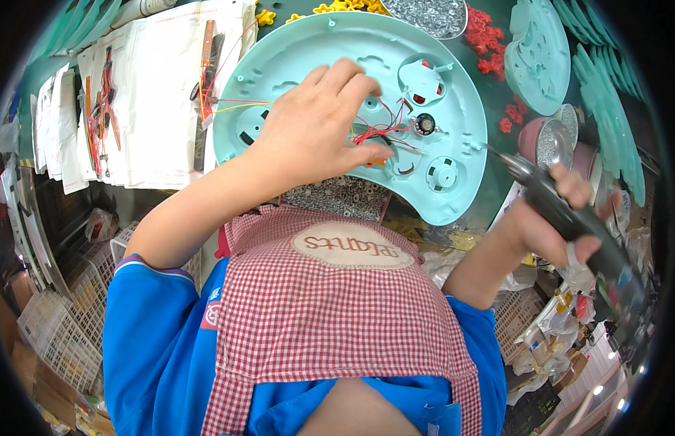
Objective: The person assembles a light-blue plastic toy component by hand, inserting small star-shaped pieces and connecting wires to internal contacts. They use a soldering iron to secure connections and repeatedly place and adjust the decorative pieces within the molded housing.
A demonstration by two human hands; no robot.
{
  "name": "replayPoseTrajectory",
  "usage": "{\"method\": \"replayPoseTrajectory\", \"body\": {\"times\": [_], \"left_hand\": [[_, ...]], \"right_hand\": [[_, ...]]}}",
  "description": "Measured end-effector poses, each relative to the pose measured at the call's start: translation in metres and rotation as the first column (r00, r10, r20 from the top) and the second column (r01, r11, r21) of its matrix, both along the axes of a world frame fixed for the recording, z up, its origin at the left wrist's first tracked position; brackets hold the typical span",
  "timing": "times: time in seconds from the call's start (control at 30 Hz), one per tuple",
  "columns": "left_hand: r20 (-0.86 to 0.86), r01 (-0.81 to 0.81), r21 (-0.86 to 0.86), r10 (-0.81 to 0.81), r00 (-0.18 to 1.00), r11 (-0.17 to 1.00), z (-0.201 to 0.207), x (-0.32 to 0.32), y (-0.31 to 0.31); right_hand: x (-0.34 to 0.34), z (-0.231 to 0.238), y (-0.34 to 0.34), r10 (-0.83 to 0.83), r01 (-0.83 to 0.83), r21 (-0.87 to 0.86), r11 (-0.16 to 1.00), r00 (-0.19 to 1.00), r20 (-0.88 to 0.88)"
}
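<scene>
L hand [319, 120] fingers pinching red wires [377, 132] on mint plastic shell [461, 109], R hand [552, 218] fist-gripping black screwdriver [563, 211]

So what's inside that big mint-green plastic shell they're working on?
Inside the mint-green shell: red wires, a small round speaker, a round housing with red parts and moulded posts. The left hand covers the middle, so whatever lies beneath it is hidden.

Mint-green shell [453, 87] at 12 o'clock, red wires [377, 131] inside; black driver [563, 207] at 3; red-white checked apron [330, 320] over blue shirt [152, 341] at 6.
</scene>
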State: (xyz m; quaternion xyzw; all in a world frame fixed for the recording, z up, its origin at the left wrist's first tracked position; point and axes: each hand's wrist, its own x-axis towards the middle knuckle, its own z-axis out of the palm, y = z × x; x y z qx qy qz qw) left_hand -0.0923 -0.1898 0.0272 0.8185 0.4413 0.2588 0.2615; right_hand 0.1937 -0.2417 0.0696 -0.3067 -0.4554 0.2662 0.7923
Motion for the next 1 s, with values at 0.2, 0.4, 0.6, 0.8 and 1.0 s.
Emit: {"method": "replayPoseTrajectory", "body": {"times": [0.2,0.4,0.6,0.8,1.0], "left_hand": [[-0.204,0.124,-0.002,-0.122,0.971,0.992,-0.013,0.009,-0.008],[-0.096,0.083,-0.003,-0.083,0.992,0.997,-0.005,-0.002,-0.011],[-0.161,0.201,-0.061,-0.208,0.965,0.978,0.013,-0.034,-0.014],[-0.378,-0.128,0.629,0.446,0.811,0.767,0.012,-0.144,0.026],[0.173,-0.246,0.079,0.230,0.958,0.966,0.003,-0.131,0.003]], "right_hand": [[0.024,-0.032,-0.030,-0.346,0.490,-0.397,0.776,0.858,0.380],[-0.008,-0.028,-0.044,-0.518,0.338,0.394,0.855,0.595,0.615],[-0.074,-0.050,0.009,0.171,0.010,-0.171,0.985,-0.014,0.985],[-0.057,-0.050,0.015,0.103,0.041,-0.101,0.994,-0.027,0.994],[-0.046,-0.030,0.051,0.164,0.036,-0.160,0.986,-0.178,0.970]]}}
